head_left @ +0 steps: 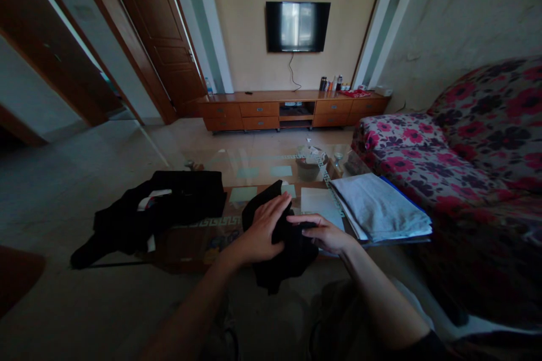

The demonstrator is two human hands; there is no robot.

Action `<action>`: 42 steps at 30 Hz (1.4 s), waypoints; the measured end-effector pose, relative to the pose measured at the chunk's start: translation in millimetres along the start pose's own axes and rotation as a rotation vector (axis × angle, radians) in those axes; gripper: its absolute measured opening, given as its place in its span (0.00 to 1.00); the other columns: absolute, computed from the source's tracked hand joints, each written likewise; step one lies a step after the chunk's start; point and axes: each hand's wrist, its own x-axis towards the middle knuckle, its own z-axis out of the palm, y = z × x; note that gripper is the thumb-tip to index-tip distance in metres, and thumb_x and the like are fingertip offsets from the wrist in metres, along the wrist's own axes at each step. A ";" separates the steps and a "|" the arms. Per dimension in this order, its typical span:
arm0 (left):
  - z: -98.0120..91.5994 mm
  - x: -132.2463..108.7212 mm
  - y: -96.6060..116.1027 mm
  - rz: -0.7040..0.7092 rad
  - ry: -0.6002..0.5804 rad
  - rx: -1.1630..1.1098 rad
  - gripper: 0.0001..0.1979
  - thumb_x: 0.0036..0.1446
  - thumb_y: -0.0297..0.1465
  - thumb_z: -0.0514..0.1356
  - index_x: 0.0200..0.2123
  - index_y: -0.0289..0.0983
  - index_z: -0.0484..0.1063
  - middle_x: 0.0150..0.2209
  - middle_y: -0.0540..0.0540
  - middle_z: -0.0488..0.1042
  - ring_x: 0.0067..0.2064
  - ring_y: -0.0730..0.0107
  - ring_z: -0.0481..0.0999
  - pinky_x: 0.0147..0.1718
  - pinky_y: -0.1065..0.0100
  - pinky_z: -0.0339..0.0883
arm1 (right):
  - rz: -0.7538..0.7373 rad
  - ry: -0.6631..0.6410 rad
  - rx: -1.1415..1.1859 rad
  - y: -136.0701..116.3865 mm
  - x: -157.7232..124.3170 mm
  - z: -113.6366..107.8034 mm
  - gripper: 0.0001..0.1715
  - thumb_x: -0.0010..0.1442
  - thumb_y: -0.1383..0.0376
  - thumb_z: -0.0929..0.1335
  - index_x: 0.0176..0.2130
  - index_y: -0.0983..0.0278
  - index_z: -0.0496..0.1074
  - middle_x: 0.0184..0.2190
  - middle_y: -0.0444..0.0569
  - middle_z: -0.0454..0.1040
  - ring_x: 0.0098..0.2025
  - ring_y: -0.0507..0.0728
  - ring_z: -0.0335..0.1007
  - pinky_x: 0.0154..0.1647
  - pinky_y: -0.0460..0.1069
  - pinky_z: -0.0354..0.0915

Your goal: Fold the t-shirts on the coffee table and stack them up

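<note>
A black piece of cloth (292,248), bunched and dark, hangs at the near edge of the glass table; its exact kind is hard to make out. My left hand (265,231) rests on it with fingers stretched out and thumb apart. At the cloth's right side my right hand (326,233) has its index finger pointing left and the other fingers curled in on the fabric. To the left, a black garment (186,197) lies spread on the table, with a white tag (156,197) on it and one part reaching over the near edge.
Grey folded cloth (376,206) lies on the right of the glass table (212,161). Behind stand a bin with a white liner (309,166) and a small glass (338,157). A floral sofa (406,141) is at right; a low cabinet (258,110) stands under the television (297,26).
</note>
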 end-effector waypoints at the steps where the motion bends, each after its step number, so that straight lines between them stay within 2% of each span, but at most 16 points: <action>1: 3.0 -0.2 2.2 0.012 -0.064 -0.012 0.57 0.50 0.26 0.65 0.77 0.48 0.37 0.77 0.41 0.46 0.75 0.48 0.48 0.71 0.45 0.45 | 0.008 -0.015 -0.028 0.4 -0.2 0.6 0.28 0.57 0.63 0.77 0.57 0.54 0.79 0.51 0.47 0.80 0.49 0.56 0.76 0.53 0.51 0.69; 3: 9.3 -0.3 3.9 0.009 -0.158 -0.047 0.58 0.49 0.26 0.65 0.77 0.47 0.37 0.76 0.41 0.48 0.74 0.48 0.51 0.70 0.45 0.47 | -0.005 -0.035 -0.076 0.1 -0.3 2.1 0.30 0.59 0.64 0.76 0.60 0.54 0.76 0.52 0.47 0.80 0.50 0.56 0.76 0.54 0.52 0.68; 7: 18.9 -0.1 1.1 -0.032 -0.242 -0.108 0.47 0.52 0.28 0.66 0.73 0.49 0.53 0.70 0.43 0.63 0.67 0.49 0.65 0.65 0.48 0.56 | -0.083 -0.079 -0.118 -2.8 0.1 5.3 0.41 0.59 0.65 0.76 0.68 0.51 0.68 0.51 0.46 0.79 0.54 0.56 0.73 0.60 0.53 0.64; 10: 19.2 -0.1 -2.6 -0.096 -0.208 -0.099 0.34 0.56 0.32 0.66 0.67 0.45 0.66 0.61 0.43 0.74 0.58 0.52 0.73 0.59 0.53 0.63 | -0.129 0.003 -0.103 -5.4 -0.6 4.2 0.37 0.58 0.64 0.77 0.64 0.50 0.71 0.52 0.46 0.79 0.53 0.57 0.74 0.59 0.53 0.65; 12: 15.9 0.8 -4.7 -0.123 -0.157 -0.048 0.20 0.59 0.36 0.66 0.55 0.42 0.76 0.51 0.42 0.79 0.51 0.53 0.75 0.54 0.55 0.65 | -0.156 0.107 -0.053 -8.6 -1.9 1.3 0.31 0.58 0.62 0.78 0.59 0.51 0.75 0.50 0.46 0.79 0.48 0.57 0.76 0.53 0.52 0.68; 13: 13.4 1.6 -5.5 -0.128 -0.122 -0.019 0.14 0.61 0.38 0.65 0.48 0.40 0.79 0.46 0.42 0.80 0.48 0.54 0.75 0.52 0.55 0.65 | -0.163 0.156 -0.022 -10.7 -2.8 -0.4 0.29 0.57 0.61 0.78 0.58 0.51 0.76 0.47 0.45 0.80 0.45 0.57 0.76 0.50 0.52 0.69; 15: 7.3 3.8 -6.4 -0.127 -0.042 0.031 0.10 0.64 0.40 0.63 0.41 0.40 0.79 0.40 0.43 0.79 0.45 0.55 0.75 0.50 0.55 0.64 | -0.173 0.247 0.031 -15.4 -4.5 -4.0 0.27 0.56 0.60 0.78 0.55 0.51 0.76 0.44 0.44 0.80 0.41 0.56 0.77 0.45 0.51 0.69; 20: -8.9 7.5 -5.4 -0.064 0.181 0.107 0.07 0.66 0.35 0.60 0.39 0.41 0.78 0.35 0.46 0.77 0.42 0.58 0.72 0.47 0.56 0.63 | -0.262 0.433 0.043 -22.1 -5.9 -12.7 0.24 0.53 0.61 0.80 0.49 0.54 0.79 0.45 0.44 0.81 0.43 0.57 0.76 0.46 0.50 0.69; 23: -12.3 6.0 -5.4 -0.045 0.310 0.162 0.07 0.62 0.30 0.62 0.42 0.42 0.79 0.36 0.46 0.77 0.45 0.57 0.72 0.50 0.53 0.64 | -0.284 0.454 0.007 -22.7 -5.7 -14.6 0.22 0.53 0.60 0.80 0.48 0.55 0.80 0.47 0.45 0.81 0.45 0.57 0.76 0.49 0.51 0.68; 26: -9.2 3.5 -7.7 0.000 0.377 0.166 0.13 0.59 0.25 0.61 0.45 0.42 0.79 0.42 0.44 0.79 0.51 0.55 0.73 0.57 0.50 0.62 | -0.266 0.420 -0.022 -25.2 -6.9 -11.4 0.22 0.54 0.60 0.79 0.49 0.55 0.80 0.50 0.46 0.80 0.48 0.58 0.76 0.52 0.52 0.68; 29: -3.6 1.2 -10.2 0.016 0.351 0.121 0.19 0.60 0.22 0.57 0.52 0.42 0.78 0.47 0.44 0.77 0.53 0.58 0.74 0.57 0.54 0.66 | -0.211 0.344 0.002 -27.6 -8.0 -7.2 0.26 0.57 0.56 0.78 0.55 0.55 0.79 0.52 0.48 0.80 0.51 0.60 0.77 0.54 0.54 0.68; 32: -0.2 -0.2 -9.3 -0.003 0.292 0.101 0.23 0.61 0.21 0.54 0.55 0.43 0.77 0.43 0.45 0.75 0.46 0.63 0.75 0.49 0.62 0.70 | -0.175 0.352 -0.017 -25.7 -6.8 -6.9 0.28 0.58 0.52 0.77 0.56 0.56 0.79 0.50 0.49 0.82 0.50 0.60 0.78 0.54 0.54 0.69; 37: 0.4 0.2 -5.2 0.037 0.183 0.088 0.33 0.60 0.18 0.51 0.64 0.50 0.71 0.39 0.48 0.69 0.41 0.68 0.73 0.42 0.68 0.70 | -0.189 0.360 -0.152 -19.1 -3.8 -10.3 0.26 0.57 0.52 0.78 0.53 0.58 0.81 0.47 0.48 0.82 0.46 0.59 0.78 0.52 0.53 0.70; 42: 1.5 2.3 -7.4 0.000 0.184 0.005 0.26 0.60 0.20 0.54 0.57 0.45 0.77 0.42 0.46 0.74 0.45 0.65 0.75 0.47 0.64 0.71 | -0.275 0.425 -0.210 -18.8 -3.3 -11.2 0.22 0.58 0.54 0.78 0.51 0.56 0.81 0.48 0.46 0.82 0.48 0.58 0.77 0.55 0.54 0.68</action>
